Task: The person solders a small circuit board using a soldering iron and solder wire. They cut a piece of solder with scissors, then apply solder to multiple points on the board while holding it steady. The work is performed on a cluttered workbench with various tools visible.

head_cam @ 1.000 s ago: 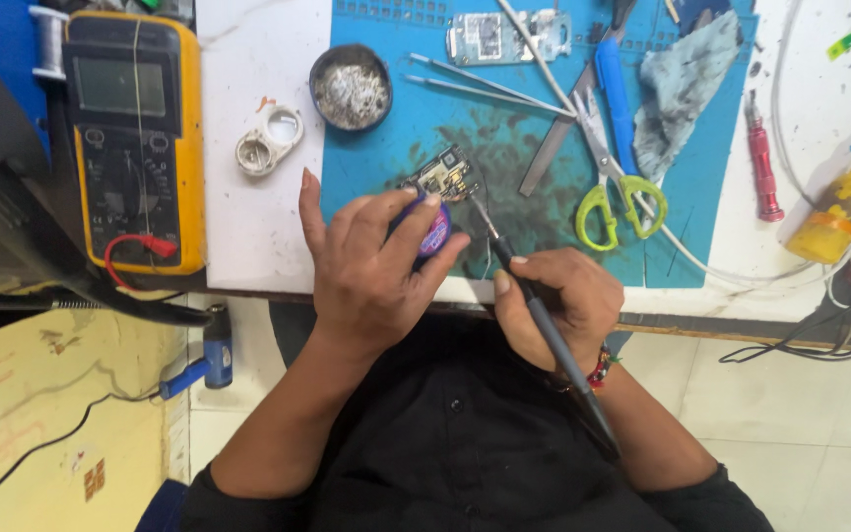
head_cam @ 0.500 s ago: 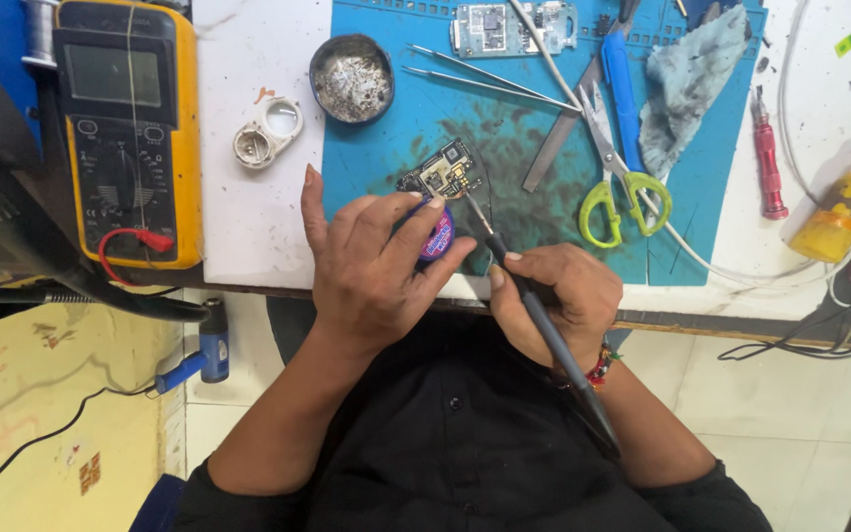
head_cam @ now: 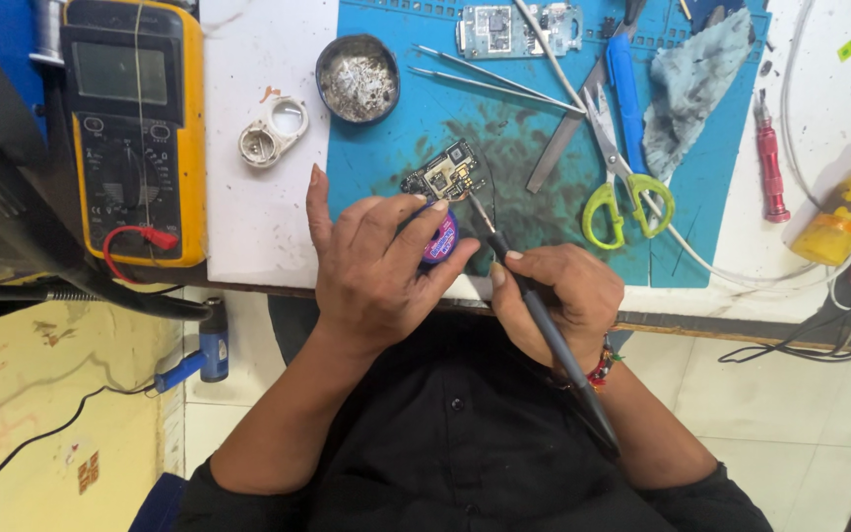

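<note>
Circuit board [head_cam: 445, 177] is seen on the blue mat [head_cam: 386, 167], just beyond both hands. Largest nearby, a yellow multimeter [head_cam: 135, 128] is parked far left. A small round purple tin [head_cam: 440, 239] is pinched by the left hand [head_cam: 376, 266]. A soldering iron [head_cam: 534, 315] is gripped pen-style by the right hand [head_cam: 558, 300], its tip held beside the board.

- A white table [head_cam: 258, 236] fills the upper part of the view, its front edge dark and worn.
- A blue work mat [head_cam: 386, 167] covers the table's middle, stained dark near its centre.
- Under the table lies a floor of pale tiles [head_cam: 790, 443] with thin grey joints.
- At lower left stands a yellow surface [head_cam: 41, 414], scuffed and crossed by 1 black cable [head_cam: 22, 458].
- The light is even and bright, with soft shadows.
</note>
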